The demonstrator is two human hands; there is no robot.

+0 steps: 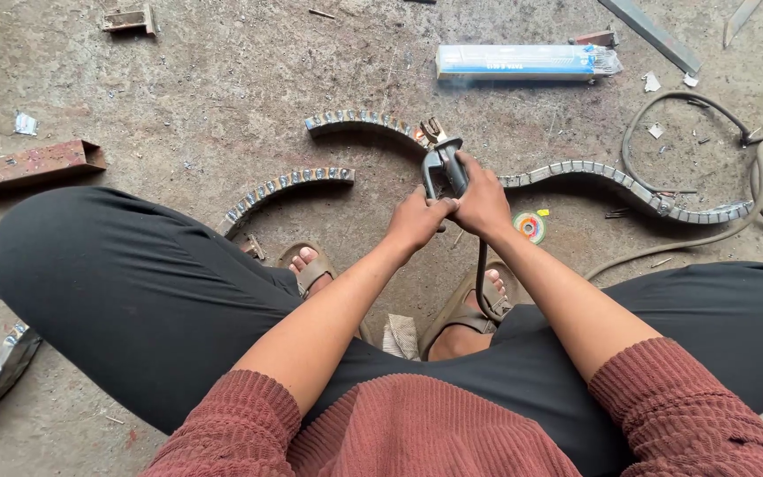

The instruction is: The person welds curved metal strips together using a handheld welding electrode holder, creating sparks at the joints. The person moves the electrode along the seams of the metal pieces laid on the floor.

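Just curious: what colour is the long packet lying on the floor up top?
Light blue and white packet, seen best in the head view.

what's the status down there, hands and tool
Both hands closed on the electrode holder: right hand on the grip, left hand bracing. Holder tip at the curved metal strip. Cable trails off right, clear of it.

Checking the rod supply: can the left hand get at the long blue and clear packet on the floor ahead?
Probably not as things stand: the left hand is closed on the welding holder, and the packet lies well beyond the curved metal strip.
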